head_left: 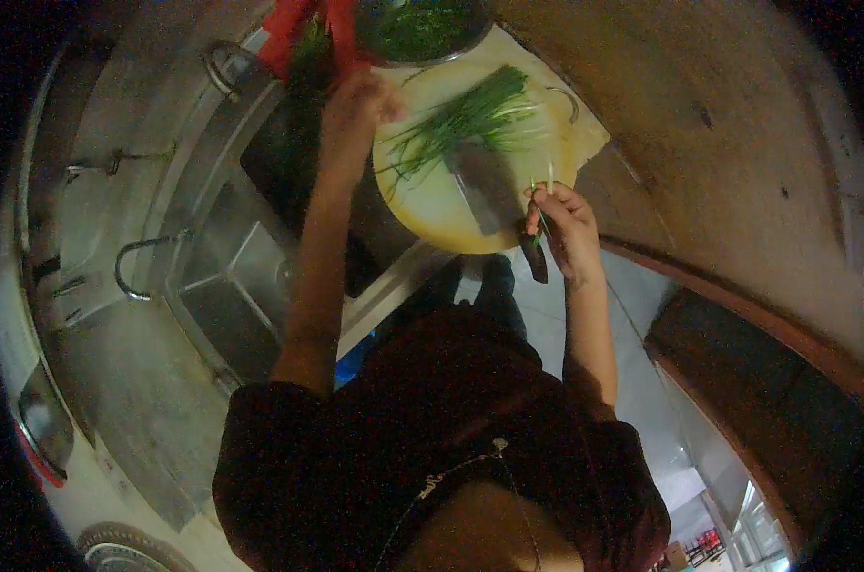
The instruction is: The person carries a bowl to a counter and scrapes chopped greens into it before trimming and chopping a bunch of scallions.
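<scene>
My right hand [570, 224] pinches a thin spring onion stalk [550, 178] at the near right edge of a round chopping board [403, 205]. Just beside that hand a cleaver [489, 188] lies flat on the board, its dark handle [535, 259] jutting past the rim. Across the board rests a bunch of spring onions [465, 122], pale ends to the right. My left hand [360, 103] is raised at the board's left side, near a red bag [332, 38] and dark greens [310, 67]. Motion blur hides how its fingers are held.
A dark-rimmed bowl [422, 33] of greens stands beyond the board. To the left is a steel sink [227, 276] with a curved tap [132, 272]. A wooden panel [718, 124] rises at the right, above a tiled floor [632, 334].
</scene>
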`<state>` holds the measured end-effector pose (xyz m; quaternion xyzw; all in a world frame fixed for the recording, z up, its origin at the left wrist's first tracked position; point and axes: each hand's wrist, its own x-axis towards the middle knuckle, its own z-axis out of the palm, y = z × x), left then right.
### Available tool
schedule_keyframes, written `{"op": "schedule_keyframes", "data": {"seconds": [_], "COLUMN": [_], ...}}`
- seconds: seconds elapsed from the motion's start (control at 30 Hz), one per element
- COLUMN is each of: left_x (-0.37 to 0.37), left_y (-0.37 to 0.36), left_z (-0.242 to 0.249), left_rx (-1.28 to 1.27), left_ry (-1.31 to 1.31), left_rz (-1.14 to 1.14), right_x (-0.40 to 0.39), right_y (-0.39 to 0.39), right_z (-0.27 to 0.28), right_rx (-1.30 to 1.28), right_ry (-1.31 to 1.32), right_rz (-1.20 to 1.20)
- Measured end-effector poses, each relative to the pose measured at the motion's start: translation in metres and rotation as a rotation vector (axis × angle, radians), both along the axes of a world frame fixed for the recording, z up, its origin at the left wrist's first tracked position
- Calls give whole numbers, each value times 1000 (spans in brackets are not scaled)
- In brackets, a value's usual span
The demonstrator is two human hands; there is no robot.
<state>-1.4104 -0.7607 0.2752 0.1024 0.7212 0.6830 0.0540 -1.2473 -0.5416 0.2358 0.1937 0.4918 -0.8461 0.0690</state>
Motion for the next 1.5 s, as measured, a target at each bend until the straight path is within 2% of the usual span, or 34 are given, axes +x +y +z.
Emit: {"op": "schedule_keyframes", "data": {"seconds": [0.07, 0.13, 0.2, 0.27, 0.3, 0.37, 0.4, 0.47, 0.5, 0.57, 0.6, 0.67, 0.7, 0.77, 0.8, 0.87, 0.9, 0.97, 1.0, 1.07, 1.1, 1.17, 1.2, 1.33, 1.4, 1.43, 1.5], "left_x": [18, 32, 55, 80, 98, 121, 137, 147, 145, 115, 107, 102, 101, 97, 93, 91, 91, 83, 81, 91, 91, 75, 70, 79, 87, 93, 97], "left_y": [-26, -65, -104, -156, -168, -185, -179, -155, -144, -130, -131, -135, -134, -126, -116, -102, -103, -107, -120, -156, -144, -108, -90, 2, 47, 59, 70], "left_z": [10, -8, -20, -70, -99, -140, -138, -140, -128, -104, -103, -103, -104, -105, -91, -64, -68, -81, -104, -155, -135, -92, -84, -82, -81, -80, -83], "left_rx": [-33, 158, 55, 227, 225, -1291, -1288, -958, -956, -1290, -1289, -1043, -1044, -1524, -1525, -1139, -1140, -1560, -1561, -1279, -1278, -1341, -1334, -433, -600, -597, -833], "left_ry": [-190, -346, -514, -614, -618, -329, -343, -169, -181, -515, -513, -205, -207, 171, 176, -78, -81, -362, -354, 303, 294, 449, 455, -94, -16, -9, 204], "left_rz": [22, -19, 53, -50, -41, -438, -435, 33, 33, -95, -95, -77, -76, -6, -10, 184, 188, -203, -198, 93, 88, 288, 287, -185, -285, -295, -329], "right_x": [-1, -3, -4, -5, -4, -7, -4, -10, -7, -11, -11, -7, -8, -14, -15, -10, -12, -15, -16, -13, -14, -23, -25, -32, -31, -29, -31], "right_y": [-1, -3, -4, -5, -5, -9, -11, -16, -18, -23, -26, -30, -31, -32, -33, -36, -38, -39, -38, -39, -41, -42, -44, -60, -57, -58, -60], "right_z": [-1, 2, -1, -7, -13, -22, -25, -30, -33, -39, -44, -44, -43, -38, -35, -35, -38, -40, -42, -43, -42, -44, -48, -55, -54, -63, -64], "right_rx": [-8, -91, -91, -93, -111, -129, -159, -189, -217, -245, -241, -238, -222, -207, -209, -212, -218, -228, -211, -192, -229, -260, -254, -303, -272, -299, -339], "right_ry": [1, -81, -66, -53, -87, -116, -167, -198, -201, -187, -192, -208, -217, -217, -220, -238, -231, -215, -213, -229, -214, -179, -184, -195, -131, -87, -36], "right_rz": [-4, -65, -61, -53, -78, -102, -148, -202, -214, -220, -241, -264, -226, -189, -169, -148, -156, -158, -145, -139, -163, -189, -194, -282, -327, -385, -475]}}
